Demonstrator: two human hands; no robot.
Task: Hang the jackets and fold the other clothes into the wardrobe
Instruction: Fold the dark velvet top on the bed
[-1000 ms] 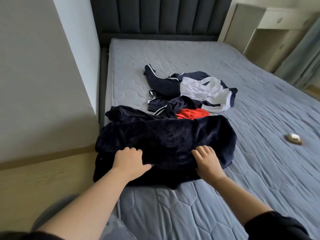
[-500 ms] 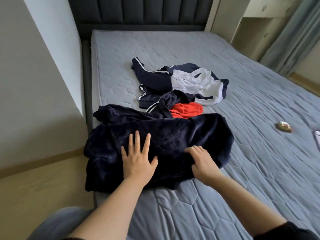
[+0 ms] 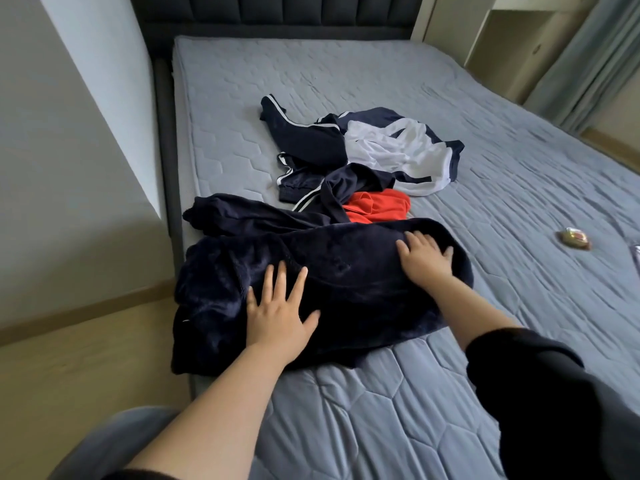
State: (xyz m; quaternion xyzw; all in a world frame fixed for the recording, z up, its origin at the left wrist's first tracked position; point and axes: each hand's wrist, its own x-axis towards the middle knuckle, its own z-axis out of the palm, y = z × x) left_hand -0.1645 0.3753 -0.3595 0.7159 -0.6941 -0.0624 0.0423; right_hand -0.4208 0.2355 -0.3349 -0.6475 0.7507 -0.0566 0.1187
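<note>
bed [image 3: 381,81], dark garment [image 3: 346,278] under left hand [image 3: 277,317], right hand [image 3: 426,265]

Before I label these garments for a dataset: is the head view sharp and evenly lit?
Head view: wide-angle bending at the edges; soft daylight, no glare; the dark fleece garment shows little detail; the left hand and right hand are fairly sharp.

dark garment [image 3: 346,282]: plush, velvety navy cloth — catching a soft sheen
track jacket [image 3: 363,150]: smooth, thin synthetic-looking cloth, navy and white, lying creased
red garment [image 3: 379,205]: matt cloth
mattress [image 3: 381,410]: quilted grey fabric — matt
headboard [image 3: 277,8]: padded, channelled dark upholstery
</note>
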